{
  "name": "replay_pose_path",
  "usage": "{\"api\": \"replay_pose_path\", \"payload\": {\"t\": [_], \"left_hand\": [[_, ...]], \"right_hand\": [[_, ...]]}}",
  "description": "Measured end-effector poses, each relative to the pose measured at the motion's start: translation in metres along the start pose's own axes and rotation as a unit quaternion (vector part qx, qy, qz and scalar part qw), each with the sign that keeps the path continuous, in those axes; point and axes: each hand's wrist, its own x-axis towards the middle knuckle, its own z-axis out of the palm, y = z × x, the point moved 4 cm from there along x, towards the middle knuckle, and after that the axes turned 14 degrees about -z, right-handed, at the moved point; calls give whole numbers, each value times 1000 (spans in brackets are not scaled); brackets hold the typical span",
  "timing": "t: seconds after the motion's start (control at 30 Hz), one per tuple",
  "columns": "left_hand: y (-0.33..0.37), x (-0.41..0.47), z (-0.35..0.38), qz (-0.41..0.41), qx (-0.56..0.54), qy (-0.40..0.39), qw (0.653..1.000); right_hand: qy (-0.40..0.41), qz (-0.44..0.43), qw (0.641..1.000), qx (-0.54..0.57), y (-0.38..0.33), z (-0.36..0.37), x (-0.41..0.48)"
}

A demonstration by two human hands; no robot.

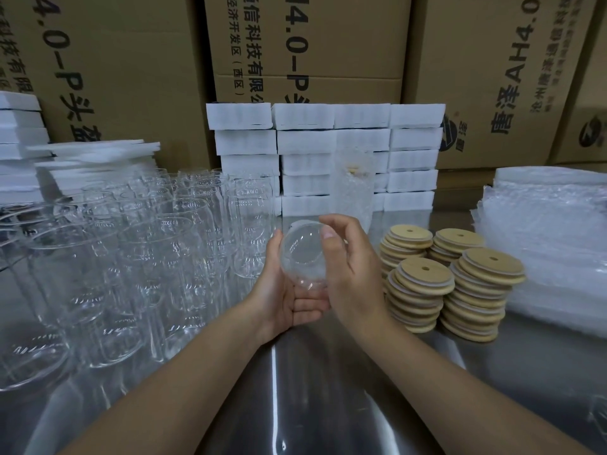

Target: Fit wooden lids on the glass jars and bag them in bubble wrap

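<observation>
A clear glass jar (303,254) is held between both hands over the steel table, its open mouth tilted toward me. My left hand (285,290) cups it from below and the left side. My right hand (348,267) grips its right side, thumb across the rim. Several stacks of round wooden lids (423,280), each with a centre hole, stand just right of my hands. A pile of bubble-wrap bags (555,244) lies at the far right. One jar wrapped in bubble wrap (353,188) stands upright behind my hands.
Many empty glass jars (131,251) crowd the left half of the table. White foam blocks (328,152) are stacked at the back, more foam sheets (92,162) at back left, and large cardboard cartons (308,47) form a wall behind.
</observation>
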Motion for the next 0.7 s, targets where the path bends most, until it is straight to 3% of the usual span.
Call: {"api": "replay_pose_path", "payload": {"t": [0.5,0.7], "left_hand": [[-2,0,2,-24,-24,-30,999],[-2,2,3,-21,-16,-48,998]], "right_hand": [[-69,16,997,-35,6,7,-2],[-29,25,999,-26,7,4,-1]]}}
